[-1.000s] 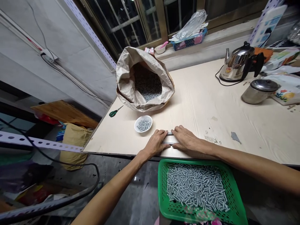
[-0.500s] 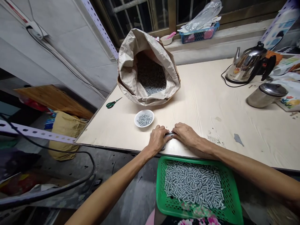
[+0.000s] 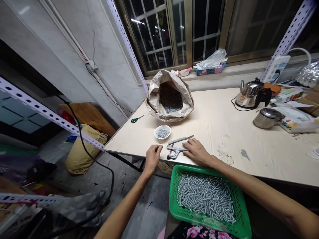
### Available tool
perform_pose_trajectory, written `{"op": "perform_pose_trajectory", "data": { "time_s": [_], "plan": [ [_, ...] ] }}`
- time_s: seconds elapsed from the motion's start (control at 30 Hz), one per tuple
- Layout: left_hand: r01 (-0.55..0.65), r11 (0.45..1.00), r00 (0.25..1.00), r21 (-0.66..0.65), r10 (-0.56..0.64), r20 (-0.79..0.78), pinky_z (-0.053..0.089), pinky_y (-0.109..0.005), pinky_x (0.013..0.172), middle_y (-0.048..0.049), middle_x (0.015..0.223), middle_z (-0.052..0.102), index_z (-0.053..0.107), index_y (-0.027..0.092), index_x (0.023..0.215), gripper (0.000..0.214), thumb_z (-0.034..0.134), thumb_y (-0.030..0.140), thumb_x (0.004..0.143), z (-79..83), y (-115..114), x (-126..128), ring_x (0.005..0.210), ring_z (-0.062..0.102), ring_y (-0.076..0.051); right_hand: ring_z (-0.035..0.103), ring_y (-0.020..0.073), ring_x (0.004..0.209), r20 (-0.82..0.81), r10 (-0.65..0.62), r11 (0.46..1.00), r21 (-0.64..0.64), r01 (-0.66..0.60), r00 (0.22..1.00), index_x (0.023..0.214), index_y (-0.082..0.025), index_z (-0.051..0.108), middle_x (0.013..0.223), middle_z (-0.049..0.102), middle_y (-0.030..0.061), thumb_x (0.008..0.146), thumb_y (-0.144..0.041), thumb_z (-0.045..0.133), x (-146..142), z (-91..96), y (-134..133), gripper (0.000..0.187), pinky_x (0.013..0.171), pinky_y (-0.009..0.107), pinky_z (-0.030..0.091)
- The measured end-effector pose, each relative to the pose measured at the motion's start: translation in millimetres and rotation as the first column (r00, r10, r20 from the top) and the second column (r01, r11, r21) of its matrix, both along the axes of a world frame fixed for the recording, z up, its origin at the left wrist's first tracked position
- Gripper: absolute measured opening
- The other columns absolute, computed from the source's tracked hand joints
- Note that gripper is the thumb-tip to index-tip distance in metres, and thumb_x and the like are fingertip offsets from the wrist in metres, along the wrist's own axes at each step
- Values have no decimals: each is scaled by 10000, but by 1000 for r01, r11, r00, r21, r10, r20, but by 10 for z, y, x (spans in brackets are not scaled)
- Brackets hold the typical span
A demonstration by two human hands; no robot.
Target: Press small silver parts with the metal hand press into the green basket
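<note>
A pair of grey snap-fastener pliers (image 3: pixel 176 150) lies on the table near its front edge, its two handles spread apart and pointing right. My right hand (image 3: pixel 198 152) is closed over the end of the lower handle. To the left of the pliers' head, my left hand (image 3: pixel 152 158) hovers by the table edge with thumb and forefinger pinched together. Whatever may be between those fingertips is too small to make out. Just behind the pliers stands a small white bowl (image 3: pixel 156 135) of short silvery screws (image 3: pixel 163 133).
A green basket (image 3: pixel 173 202) full of screws sits below the table edge. Farther back are an open paper sack (image 3: pixel 153 109) of screws and green-handled scissors (image 3: pixel 134 120). A kettle (image 3: pixel 249 96) and a lidded metal canister (image 3: pixel 264 121) stand to the right.
Both hands were together on the pliers. My left hand has let go and moved left, uncovering the pliers, whose handles now show spread. The view has tilted up.
</note>
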State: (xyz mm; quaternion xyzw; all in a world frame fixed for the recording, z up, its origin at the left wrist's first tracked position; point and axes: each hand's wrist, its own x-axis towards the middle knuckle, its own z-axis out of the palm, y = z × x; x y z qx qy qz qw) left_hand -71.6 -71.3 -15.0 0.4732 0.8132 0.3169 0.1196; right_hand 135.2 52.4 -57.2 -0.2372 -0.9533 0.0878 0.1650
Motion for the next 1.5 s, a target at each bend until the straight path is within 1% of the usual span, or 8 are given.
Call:
{"op": "perform_pose_trajectory", "data": {
  "time_s": [0.27,0.57,0.73,0.97,1.1,1.17,1.3,1.5],
  "plan": [
    [-135,990,982,46,128,137,436,-262,742,-88,922,685,683,145,890,345,466,406,828,-238,-136,54,822,619,-190,453,206,856,-32,6,997,83,-3,999,877,-177,519,915,580,58,933,-225,438,-65,-164,-15,109,759,341,320],
    [41,994,999,-100,-43,-24,372,-247,676,-53,728,663,698,137,692,379,450,361,870,-310,205,136,732,581,-164,437,197,804,-229,-17,999,42,27,973,855,-189,497,845,572,50,958,-254,380,43,-222,42,169,754,339,295],
    [118,983,989,-140,-129,-78,389,-256,702,-66,812,652,702,136,793,195,568,276,811,-347,354,154,776,582,-170,458,199,820,-319,-183,982,-22,186,930,894,-191,506,861,567,52,963,-274,361,100,-178,95,181,770,344,294],
    [271,952,945,-142,-291,-148,418,-279,770,-66,852,621,656,149,816,120,538,150,833,-166,55,502,880,561,-188,475,207,819,-324,-232,968,15,250,917,898,-188,505,854,564,57,968,-283,340,192,-191,174,202,761,351,291],
    [481,862,863,-159,-498,-84,432,-269,745,-42,897,633,658,193,906,108,584,227,836,23,-146,642,886,565,-182,474,199,807,-272,-160,984,38,176,949,881,-193,501,835,561,46,964,-260,347,269,-219,249,188,770,351,298],
    [389,905,894,-173,-416,-165,437,-283,755,-54,919,636,648,190,983,162,559,238,856,121,-58,504,884,564,-188,472,197,799,-240,-118,989,57,135,964,878,-194,500,831,563,46,961,-256,349,297,-237,303,183,774,351,304],
    [-85,979,900,-186,-4,-437,442,-325,762,-114,965,624,665,157,921,256,446,289,910,243,428,-11,976,534,-243,465,194,774,-204,-46,994,86,65,978,881,-197,504,827,568,47,962,-259,346,309,-260,375,188,769,357,310],
    [-182,880,896,-438,-35,-443,457,-330,744,-129,1053,625,696,155,863,271,564,388,828,192,948,-286,1055,528,-281,463,197,769,-233,-67,995,51,81,970,874,-199,498,820,568,49,959,-251,347,305,-275,392,182,760,357,314]
  ]
}}
